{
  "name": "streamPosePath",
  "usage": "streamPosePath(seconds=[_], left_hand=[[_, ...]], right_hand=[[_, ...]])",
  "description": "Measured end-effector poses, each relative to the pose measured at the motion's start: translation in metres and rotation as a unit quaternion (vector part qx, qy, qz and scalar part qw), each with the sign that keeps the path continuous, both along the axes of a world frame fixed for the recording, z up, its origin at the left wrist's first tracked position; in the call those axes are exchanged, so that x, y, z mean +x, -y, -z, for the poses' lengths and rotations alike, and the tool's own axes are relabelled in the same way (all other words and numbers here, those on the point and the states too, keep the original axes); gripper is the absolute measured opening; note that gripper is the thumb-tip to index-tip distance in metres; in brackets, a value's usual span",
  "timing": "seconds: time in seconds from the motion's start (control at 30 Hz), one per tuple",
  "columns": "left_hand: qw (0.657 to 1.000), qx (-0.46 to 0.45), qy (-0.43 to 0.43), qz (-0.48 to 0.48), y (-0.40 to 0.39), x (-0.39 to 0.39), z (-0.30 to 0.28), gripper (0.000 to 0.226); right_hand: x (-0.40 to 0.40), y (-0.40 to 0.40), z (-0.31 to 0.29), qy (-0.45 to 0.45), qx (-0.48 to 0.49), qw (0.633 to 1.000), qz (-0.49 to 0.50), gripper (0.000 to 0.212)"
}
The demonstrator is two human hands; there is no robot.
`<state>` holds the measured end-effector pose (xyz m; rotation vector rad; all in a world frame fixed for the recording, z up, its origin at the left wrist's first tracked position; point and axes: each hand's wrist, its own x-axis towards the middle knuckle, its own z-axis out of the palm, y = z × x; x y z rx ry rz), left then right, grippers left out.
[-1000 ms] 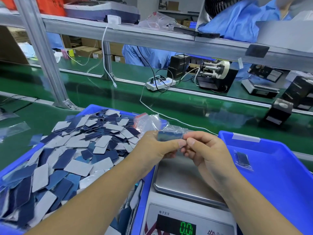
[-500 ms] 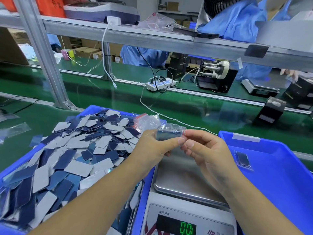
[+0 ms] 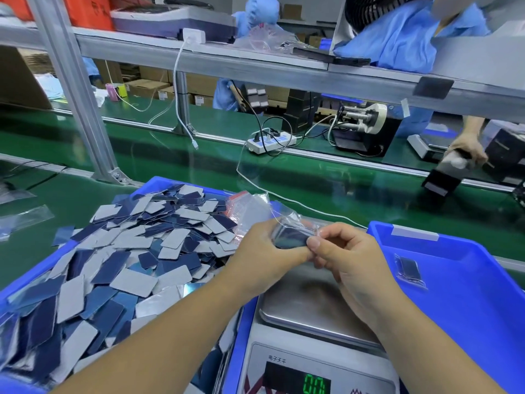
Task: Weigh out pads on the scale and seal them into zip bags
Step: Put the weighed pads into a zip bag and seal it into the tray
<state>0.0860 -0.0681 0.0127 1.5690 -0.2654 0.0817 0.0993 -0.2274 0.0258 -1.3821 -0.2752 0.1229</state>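
- Both hands, left hand [image 3: 265,253] and right hand [image 3: 350,261], pinched the small clear zip bag of dark blue pads [image 3: 292,237] above the steel scale pan [image 3: 306,302].
- An uneven pinch risked a half-closed seal; pads could then have spilled.

Green conveyor belt [image 3: 312,177] runs L-R across bench; aluminium upright [image 3: 74,89] carries grey shelf [image 3: 255,66]; white power strip [image 3: 271,142] w/ cables on far side; cardboard boxes [image 3: 147,86] stacked behind; black fan [image 3: 366,9] top right; lighting even.
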Motion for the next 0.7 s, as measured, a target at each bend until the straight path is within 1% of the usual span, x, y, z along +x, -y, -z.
streamPosePath(seconds=[0.07, 0.17, 0.27, 0.37, 0.47, 0.6, 0.7], left_hand=[[1.0, -0.021, 0.003, 0.009, -0.0004, -0.0017, -0.0018, 0.021], [0.998, -0.057, 0.003, 0.02, -0.0002, -0.0013, -0.002, 0.016], [0.998, -0.067, -0.008, 0.017, 0.0009, -0.0002, -0.0017, 0.016], [0.998, -0.06, -0.028, 0.013, 0.0017, -0.0002, 0.0, 0.014], [0.998, -0.061, -0.032, -0.004, 0.0023, 0.0007, 0.002, 0.015], [0.995, -0.092, -0.029, -0.02, 0.0037, 0.0008, -0.001, 0.018], [0.991, -0.123, -0.043, -0.028, 0.0024, 0.0014, -0.0032, 0.011]], right_hand=[[0.0015, 0.002, -0.0008, -0.015, 0.019, 1.0, 0.009, 0.019], [0.0041, 0.0057, -0.0005, -0.037, 0.051, 0.998, 0.023, 0.015], [0.0054, 0.007, 0.0014, -0.046, 0.07, 0.996, 0.031, 0.013], [0.0043, 0.0033, 0.0021, -0.044, 0.071, 0.996, 0.043, 0.017], [0.0041, 0.0, 0.0038, -0.044, 0.059, 0.995, 0.06, 0.016], [0.0039, 0.0003, 0.0027, -0.034, 0.054, 0.996, 0.069, 0.013], [0.0033, 0.001, 0.0006, -0.018, 0.058, 0.996, 0.072, 0.009]])
